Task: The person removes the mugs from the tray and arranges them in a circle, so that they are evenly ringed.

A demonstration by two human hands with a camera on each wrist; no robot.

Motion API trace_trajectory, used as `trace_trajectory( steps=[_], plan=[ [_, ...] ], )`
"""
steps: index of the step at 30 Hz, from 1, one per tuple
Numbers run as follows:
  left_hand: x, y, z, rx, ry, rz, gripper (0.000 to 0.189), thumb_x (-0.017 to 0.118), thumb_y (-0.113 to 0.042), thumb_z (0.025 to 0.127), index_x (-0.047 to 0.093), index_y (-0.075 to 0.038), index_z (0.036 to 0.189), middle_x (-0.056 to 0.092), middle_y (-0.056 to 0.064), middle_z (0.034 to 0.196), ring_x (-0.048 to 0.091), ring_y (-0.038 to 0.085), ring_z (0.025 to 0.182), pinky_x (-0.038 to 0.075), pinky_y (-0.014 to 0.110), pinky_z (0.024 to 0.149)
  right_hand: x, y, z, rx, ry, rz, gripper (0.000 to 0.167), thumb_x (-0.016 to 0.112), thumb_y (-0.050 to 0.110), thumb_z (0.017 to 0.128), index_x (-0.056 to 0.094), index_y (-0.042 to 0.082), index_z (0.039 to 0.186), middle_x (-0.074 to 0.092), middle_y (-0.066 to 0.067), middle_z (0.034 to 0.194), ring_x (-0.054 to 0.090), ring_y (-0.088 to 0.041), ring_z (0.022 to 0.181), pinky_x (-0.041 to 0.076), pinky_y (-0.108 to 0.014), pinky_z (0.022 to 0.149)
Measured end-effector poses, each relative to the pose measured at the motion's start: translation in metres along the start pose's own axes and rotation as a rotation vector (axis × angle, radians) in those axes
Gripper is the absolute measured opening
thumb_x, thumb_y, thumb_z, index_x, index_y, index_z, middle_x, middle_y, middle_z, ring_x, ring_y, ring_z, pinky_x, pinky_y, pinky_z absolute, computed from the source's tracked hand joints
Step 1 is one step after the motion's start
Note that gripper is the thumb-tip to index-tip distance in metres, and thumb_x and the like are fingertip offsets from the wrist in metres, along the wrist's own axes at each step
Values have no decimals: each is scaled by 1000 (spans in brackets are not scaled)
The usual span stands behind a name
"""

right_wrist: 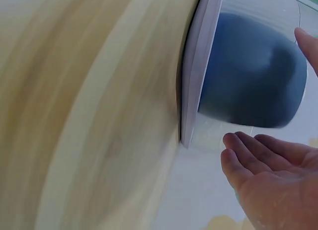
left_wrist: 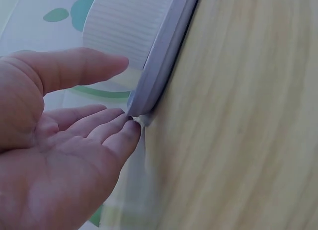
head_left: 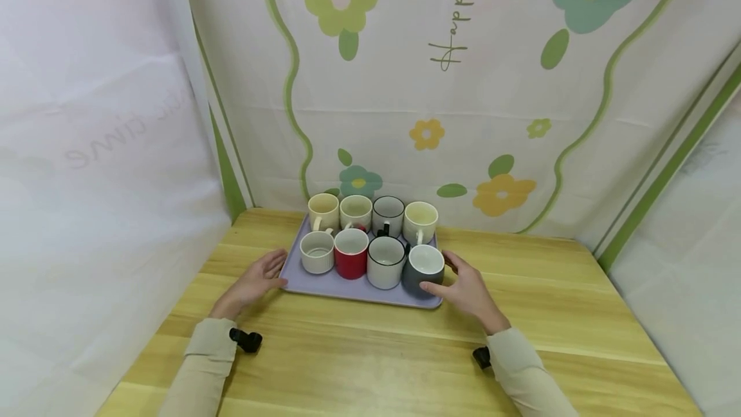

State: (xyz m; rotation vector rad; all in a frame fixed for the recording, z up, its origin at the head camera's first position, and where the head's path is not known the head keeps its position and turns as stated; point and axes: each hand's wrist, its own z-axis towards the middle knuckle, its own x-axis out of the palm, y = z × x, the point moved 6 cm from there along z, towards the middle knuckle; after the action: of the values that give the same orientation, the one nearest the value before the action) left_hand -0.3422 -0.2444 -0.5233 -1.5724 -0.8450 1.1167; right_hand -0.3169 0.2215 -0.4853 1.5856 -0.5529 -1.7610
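Observation:
A lavender tray (head_left: 353, 290) on the wooden table carries several mugs in two rows. My left hand (head_left: 258, 278) is at the tray's left edge, fingers extended; in the left wrist view the fingertips (left_wrist: 131, 128) meet the tray rim (left_wrist: 156, 66), thumb raised beside a white ribbed mug (left_wrist: 121, 29). On the other side, my right hand (head_left: 466, 288) spreads around the dark grey mug (head_left: 418, 280) at the front right corner. In the right wrist view its fingers (right_wrist: 248, 158) lie a small gap away from that mug. The thumb is near the mug's front.
In the front row also stand a red mug (head_left: 350, 262) and a white black-rimmed mug (head_left: 384, 272). Behind them are cream mugs (head_left: 420, 219) and a grey one (head_left: 388, 214). A flower-printed cloth (head_left: 370, 82) hangs right behind the tray; white sheets (head_left: 104, 179) flank the table (head_left: 359, 359).

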Motion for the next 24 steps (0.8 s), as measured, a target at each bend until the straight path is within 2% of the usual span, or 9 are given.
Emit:
trace_trajectory(
  steps=[6,16,24],
  plan=[
    [2,3,1,-11,8,-30,88,61,10,98,6,7,167,7,30,175,11,48,162,20,49,131,8,7,7,0,-67,-5,101,95,55,72,54,5,150,65,-19,144,62,-38,136,52,-59,115],
    [5,2,-1,-21,19,-35,87,58,11,99,4,5,168,5,28,176,8,47,163,19,51,132,10,10,10,47,-182,-28,95,100,47,67,61,2,140,74,-17,126,72,-35,116,61,-53,100],
    [4,5,2,-16,15,-47,88,60,12,98,5,5,167,6,28,176,9,47,163,18,50,132,9,10,10,39,-224,-19,89,101,42,64,65,5,136,76,-15,123,74,-32,111,63,-50,95]
  ],
)
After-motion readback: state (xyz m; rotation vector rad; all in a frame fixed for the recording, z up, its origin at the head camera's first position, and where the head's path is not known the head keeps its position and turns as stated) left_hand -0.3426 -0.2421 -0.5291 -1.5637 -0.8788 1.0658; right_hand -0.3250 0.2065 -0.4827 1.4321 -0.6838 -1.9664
